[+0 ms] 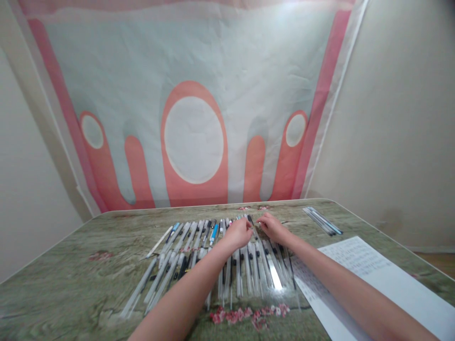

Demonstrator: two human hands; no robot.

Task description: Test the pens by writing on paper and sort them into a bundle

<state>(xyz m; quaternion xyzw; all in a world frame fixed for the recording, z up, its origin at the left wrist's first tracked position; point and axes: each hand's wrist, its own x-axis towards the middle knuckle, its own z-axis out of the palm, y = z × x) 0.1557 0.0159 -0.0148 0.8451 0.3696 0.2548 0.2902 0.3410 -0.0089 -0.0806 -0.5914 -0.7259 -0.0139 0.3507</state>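
Two rows of pens with clear barrels and dark parts lie side by side on the table. Over the back row, my left hand has its fingers curled together at the tips; whatever they pinch is too small to make out. Just to its right, my right hand is also closed in a pinch, its fingertips facing the left ones across a narrow gap. A dark-tipped pen lies between the hands. My forearms cover part of the front row. A blue pen lies left of my left hand.
Written sheets of paper lie at the right. Behind them is a small bundle of thin sticks or refills. A white pen ends the back row at the left. A printed cloth hangs behind the table.
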